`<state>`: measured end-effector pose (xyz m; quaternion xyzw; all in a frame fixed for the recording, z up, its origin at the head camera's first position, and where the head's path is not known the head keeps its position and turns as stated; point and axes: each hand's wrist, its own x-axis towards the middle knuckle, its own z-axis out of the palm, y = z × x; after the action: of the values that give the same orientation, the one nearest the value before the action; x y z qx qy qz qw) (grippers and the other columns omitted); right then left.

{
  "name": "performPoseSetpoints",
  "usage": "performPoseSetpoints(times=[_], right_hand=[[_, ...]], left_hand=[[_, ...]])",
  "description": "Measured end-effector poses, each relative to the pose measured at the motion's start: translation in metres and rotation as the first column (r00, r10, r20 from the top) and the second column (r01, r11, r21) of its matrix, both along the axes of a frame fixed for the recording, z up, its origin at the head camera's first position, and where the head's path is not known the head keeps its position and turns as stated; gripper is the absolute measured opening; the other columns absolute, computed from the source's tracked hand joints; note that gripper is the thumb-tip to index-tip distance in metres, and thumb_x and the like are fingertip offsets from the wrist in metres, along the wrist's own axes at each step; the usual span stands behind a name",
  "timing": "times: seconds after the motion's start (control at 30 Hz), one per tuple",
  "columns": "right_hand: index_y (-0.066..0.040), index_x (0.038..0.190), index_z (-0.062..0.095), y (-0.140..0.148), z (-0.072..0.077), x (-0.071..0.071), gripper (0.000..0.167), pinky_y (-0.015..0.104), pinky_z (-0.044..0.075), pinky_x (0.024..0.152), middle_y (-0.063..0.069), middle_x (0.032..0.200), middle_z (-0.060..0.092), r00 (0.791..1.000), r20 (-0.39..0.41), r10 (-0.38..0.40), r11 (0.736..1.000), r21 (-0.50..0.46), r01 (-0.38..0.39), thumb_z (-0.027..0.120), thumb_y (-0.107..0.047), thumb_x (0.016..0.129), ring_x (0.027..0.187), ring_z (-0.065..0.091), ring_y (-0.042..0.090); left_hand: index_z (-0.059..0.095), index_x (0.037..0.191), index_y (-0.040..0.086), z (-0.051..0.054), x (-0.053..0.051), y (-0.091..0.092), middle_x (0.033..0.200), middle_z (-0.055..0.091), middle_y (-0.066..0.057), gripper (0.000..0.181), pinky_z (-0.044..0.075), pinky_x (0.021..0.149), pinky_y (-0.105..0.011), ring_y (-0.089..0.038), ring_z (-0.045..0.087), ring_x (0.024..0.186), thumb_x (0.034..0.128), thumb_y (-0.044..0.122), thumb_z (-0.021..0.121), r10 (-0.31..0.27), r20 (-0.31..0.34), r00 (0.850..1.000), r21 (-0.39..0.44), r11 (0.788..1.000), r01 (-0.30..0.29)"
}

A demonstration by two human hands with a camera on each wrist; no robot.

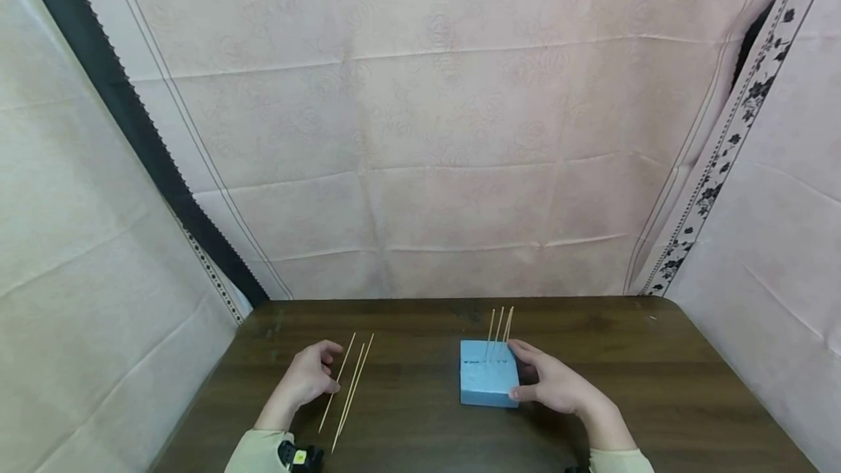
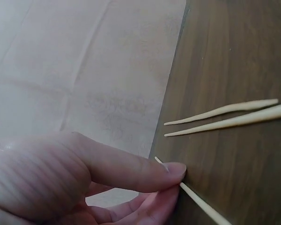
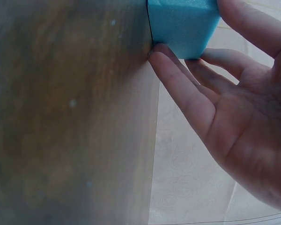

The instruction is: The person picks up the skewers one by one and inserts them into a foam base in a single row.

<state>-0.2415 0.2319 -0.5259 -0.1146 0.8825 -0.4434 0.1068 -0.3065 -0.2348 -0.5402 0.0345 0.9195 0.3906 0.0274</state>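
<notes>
- Pale cloth (image 1: pixel 420 130) hangs behind a brown counter (image 1: pixel 420 371).
- Left hand (image 1: pixel 312 374) pinches one stick (image 1: pixel 326 414) between thumb and fingers.
- Right hand (image 1: pixel 558 383) grips the blue block (image 1: pixel 486 383) on the counter by its right side.
- Two loose sticks (image 1: pixel 355 385) lie beside the left hand.
- Standing sticks (image 1: pixel 499 323) rise from the block's far half.

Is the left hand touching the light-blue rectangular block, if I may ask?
No, the left hand pinches a thin, pale wooden stick, apart from the block.

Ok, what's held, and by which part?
The left hand apparently pinches a thin stick around its middle; the right hand grips the blue block by its right side.
</notes>
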Motion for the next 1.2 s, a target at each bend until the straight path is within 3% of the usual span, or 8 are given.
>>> performPoseSetpoints(times=[0.23, 0.57, 0.87, 1.2], right_hand=[[0.003, 0.162, 0.039, -0.001, 0.001, 0.000, 0.094, 0.068, 0.044, 0.109, 0.031, 0.168, 0.031, 1.000, -0.008, -0.004, 1.000, -0.002, 0.004, 0.091, -0.017, 0.085, 0.132, 0.060, 0.046], [0.004, 0.162, 0.039, -0.001, 0.001, 0.001, 0.094, 0.068, 0.044, 0.109, 0.032, 0.168, 0.031, 1.000, -0.009, -0.006, 1.000, -0.006, 0.006, 0.090, -0.015, 0.085, 0.132, 0.059, 0.048], [0.003, 0.162, 0.038, -0.001, -0.001, 0.001, 0.095, 0.069, 0.043, 0.109, 0.031, 0.168, 0.031, 1.000, -0.008, -0.015, 1.000, -0.013, 0.015, 0.091, -0.017, 0.085, 0.133, 0.059, 0.046], [0.003, 0.162, 0.038, 0.000, -0.002, 0.000, 0.095, 0.069, 0.042, 0.110, 0.032, 0.168, 0.030, 1.000, -0.008, 0.001, 1.000, -0.009, -0.001, 0.090, -0.017, 0.086, 0.132, 0.060, 0.046]], left_hand=[[0.070, 0.125, 0.002, -0.001, 0.000, 0.000, 0.112, 0.062, -0.018, 0.069, 0.055, 0.076, -0.043, -0.026, 0.061, 0.089, 0.0618, -0.020, 0.087, -0.024, -0.028, 0.999, -0.006, 1.000, 0.024], [0.070, 0.125, 0.003, -0.001, 0.001, -0.001, 0.123, 0.057, -0.022, 0.068, 0.052, 0.070, -0.037, -0.025, 0.057, 0.086, 0.0635, -0.024, 0.082, -0.043, -0.009, 0.999, 0.020, 0.999, 0.043], [0.069, 0.129, 0.004, 0.001, 0.001, -0.007, 0.132, 0.057, -0.025, 0.069, 0.055, 0.069, -0.038, -0.026, 0.060, 0.090, 0.0676, -0.024, 0.078, -0.016, 0.010, 1.000, 0.073, 0.997, 0.015], [0.066, 0.133, 0.000, 0.008, 0.000, -0.012, 0.107, 0.070, -0.014, 0.063, 0.056, 0.071, -0.039, -0.026, 0.063, 0.087, 0.0744, -0.023, 0.071, -0.022, 0.017, 1.000, 0.170, 0.985, 0.019]])
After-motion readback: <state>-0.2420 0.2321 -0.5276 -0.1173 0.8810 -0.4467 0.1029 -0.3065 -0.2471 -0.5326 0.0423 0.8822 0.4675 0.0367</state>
